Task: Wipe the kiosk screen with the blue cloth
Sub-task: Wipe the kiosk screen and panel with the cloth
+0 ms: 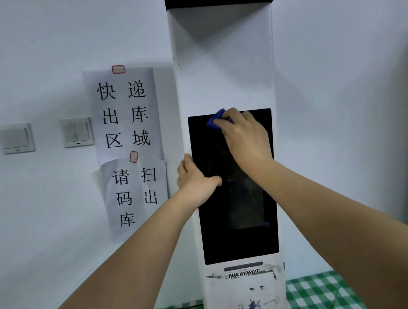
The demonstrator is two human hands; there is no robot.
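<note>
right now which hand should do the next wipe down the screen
Right. The right hand already presses the blue cloth against the top edge of the kiosk screen, with dark glass below it. The left hand only grips the kiosk's left edge, probably steadying it.

Kiosk (247,293) reads HIKROBOT (paper signs (125,118): 快递出库区域).
</note>
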